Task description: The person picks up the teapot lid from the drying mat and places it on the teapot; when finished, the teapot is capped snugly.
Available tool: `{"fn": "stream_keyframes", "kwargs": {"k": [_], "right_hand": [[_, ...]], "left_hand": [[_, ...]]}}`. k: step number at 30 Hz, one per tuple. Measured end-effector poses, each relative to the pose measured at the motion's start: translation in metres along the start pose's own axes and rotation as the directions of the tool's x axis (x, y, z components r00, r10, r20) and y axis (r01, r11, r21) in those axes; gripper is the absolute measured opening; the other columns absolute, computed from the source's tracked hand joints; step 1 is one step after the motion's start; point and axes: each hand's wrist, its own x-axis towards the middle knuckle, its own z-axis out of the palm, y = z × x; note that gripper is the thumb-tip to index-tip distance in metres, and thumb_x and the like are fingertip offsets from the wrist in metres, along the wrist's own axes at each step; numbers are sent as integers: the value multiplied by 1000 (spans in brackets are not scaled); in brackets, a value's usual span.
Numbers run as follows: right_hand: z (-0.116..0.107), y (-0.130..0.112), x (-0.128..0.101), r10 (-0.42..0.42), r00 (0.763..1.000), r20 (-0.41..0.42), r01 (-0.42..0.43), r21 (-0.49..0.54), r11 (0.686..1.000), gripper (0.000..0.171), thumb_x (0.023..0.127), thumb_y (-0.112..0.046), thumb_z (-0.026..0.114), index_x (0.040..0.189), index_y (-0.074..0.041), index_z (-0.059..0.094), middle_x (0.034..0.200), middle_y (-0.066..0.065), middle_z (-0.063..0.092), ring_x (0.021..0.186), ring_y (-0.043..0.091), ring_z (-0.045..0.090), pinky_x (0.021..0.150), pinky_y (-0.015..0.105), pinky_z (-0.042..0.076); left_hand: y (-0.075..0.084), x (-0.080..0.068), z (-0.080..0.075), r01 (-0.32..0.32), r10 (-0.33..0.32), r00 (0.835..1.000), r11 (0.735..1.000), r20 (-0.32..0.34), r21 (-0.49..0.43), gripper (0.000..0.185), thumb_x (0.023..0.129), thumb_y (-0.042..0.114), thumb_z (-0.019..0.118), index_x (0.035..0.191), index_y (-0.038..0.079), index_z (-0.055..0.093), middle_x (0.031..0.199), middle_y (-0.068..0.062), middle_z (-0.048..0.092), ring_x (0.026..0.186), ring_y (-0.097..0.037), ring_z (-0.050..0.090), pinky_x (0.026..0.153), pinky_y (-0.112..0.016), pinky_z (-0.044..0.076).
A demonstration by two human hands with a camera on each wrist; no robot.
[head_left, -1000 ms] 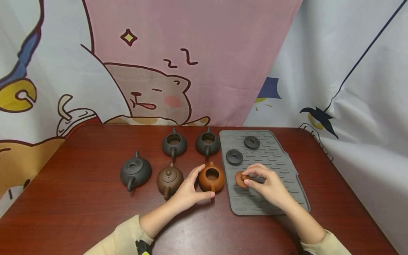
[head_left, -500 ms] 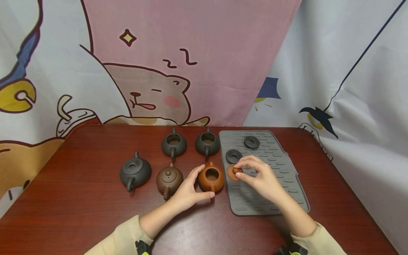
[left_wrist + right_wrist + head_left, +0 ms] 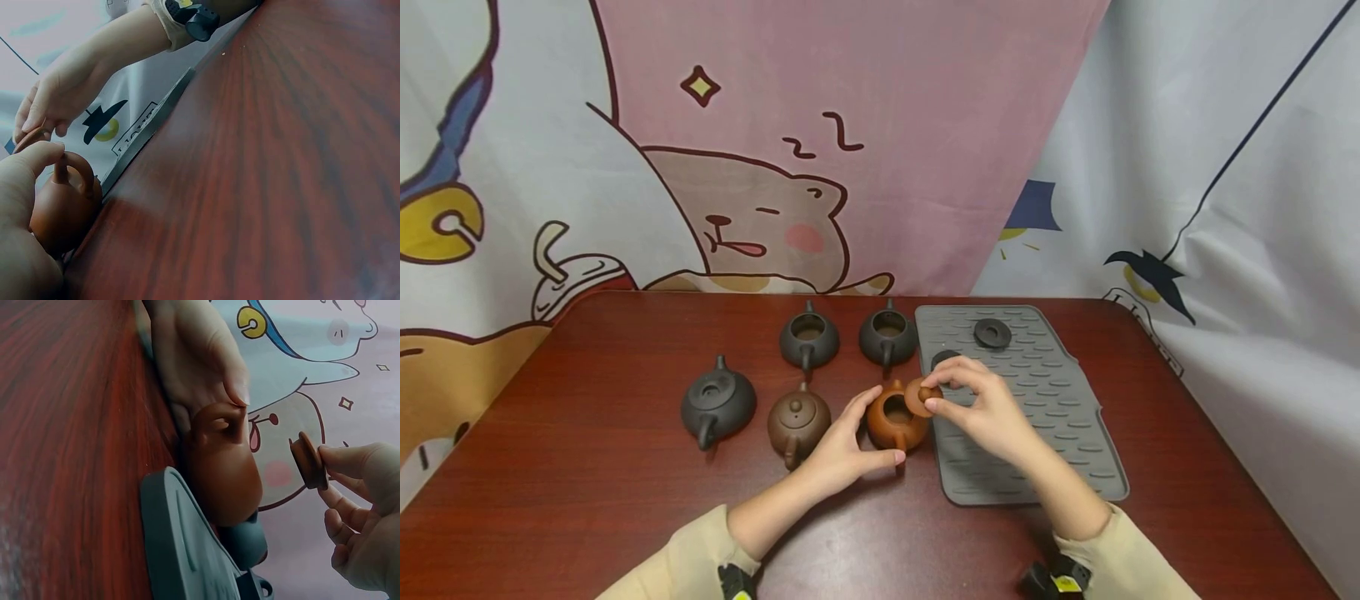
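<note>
My right hand (image 3: 992, 412) pinches the orange-brown lid (image 3: 919, 397) by its knob between thumb and fingertips. I hold the lid tilted, just above the right rim of the orange-brown teapot (image 3: 895, 421) and not seated in its opening; the right wrist view shows the lid (image 3: 308, 460) clear of the pot (image 3: 222, 472), with a gap between them. My left hand (image 3: 842, 450) steadies that teapot, fingers curled against its left side and the thumb lying along its near side by the handle; from the left wrist view my thumb (image 3: 31, 159) rests against the loop of the handle (image 3: 75, 172).

The teapot stands on the counter (image 3: 587, 500) about midway along its width, touching the left edge of the grey ribbed mat (image 3: 1045, 417). On the mat, a dark lid (image 3: 992, 333) lies near the far edge, and a second dark lid (image 3: 943, 360) peeks out just beyond my right fingers, partly hidden by them.

To the left of the orange-brown pot sits a brown teapot (image 3: 798, 422) with its lid on, and further left a dark teapot (image 3: 718, 403), also lidded. Behind them, toward the far edge of the counter, two dark teapots without lids stand side by side, one (image 3: 808, 340) on the left and one (image 3: 888, 337) just beside the mat. A cartoon-printed curtain (image 3: 760, 167) hangs behind the counter.
</note>
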Motion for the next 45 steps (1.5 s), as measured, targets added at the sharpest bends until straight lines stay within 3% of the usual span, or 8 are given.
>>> {"fn": "stream_keyframes", "kwargs": {"k": [7,16,22,45], "right_hand": [[10,0,7,14,999,30,-14,2,1000,18,81,-9,77,96,-18,72,104,-8,62,100,14,53,84,35,46],[21,2,10,8,999,54,-7,-8,1000,18,81,-12,78,97,-17,72,102,-8,63,93,23,54,79,49,44],[27,7,11,8,998,59,-7,-22,1000,17,81,-12,78,97,-17,73,100,-8,63,94,18,54,80,47,46],[34,16,9,21,997,71,-20,-15,1000,17,80,-11,78,95,-17,72,98,-9,63,88,23,55,78,45,45]], "left_hand": [[-2,1,-1,-2,2,1000,1000,5,1,90,78,29,80,149,5,30,150,-9,32,137,-24,29,108,-51,24],[0,0,-1,-22,22,1000,1000,-4,7,91,77,29,80,148,3,30,149,-11,33,136,-25,30,108,-50,25],[1,0,-1,-26,26,1000,1000,-6,4,91,76,28,81,148,2,31,149,-10,33,136,-25,30,108,-49,25],[0,0,1,-32,32,999,999,-12,12,90,76,27,81,147,2,32,148,-11,35,135,-25,32,107,-47,25]]}}
